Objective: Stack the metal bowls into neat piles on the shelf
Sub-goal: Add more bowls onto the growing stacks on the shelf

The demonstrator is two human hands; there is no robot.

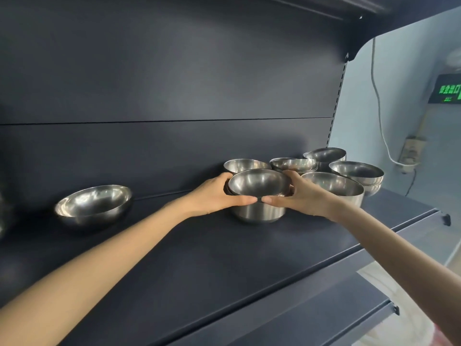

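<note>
A small pile of metal bowls (258, 186) stands mid-shelf, its top bowl tilted toward me above a straight-sided bottom bowl (257, 214). My left hand (219, 196) grips the pile's left side and my right hand (303, 196) grips its right side, thumbs nearly meeting at the front. One wide bowl (93, 206) sits alone to the left. More bowls crowd behind and to the right: one at the back (245, 165), a shallow stack (293, 165), a far stack (325, 157), a large bowl (334, 187) and a right-hand stack (356, 174).
The dark shelf (199, 258) has a dark back panel and a front edge running toward the lower right, with a lower shelf (324, 318) beneath. At the right, a pale wall carries a white cable (379, 106), a socket and a green-lit sign (446, 89).
</note>
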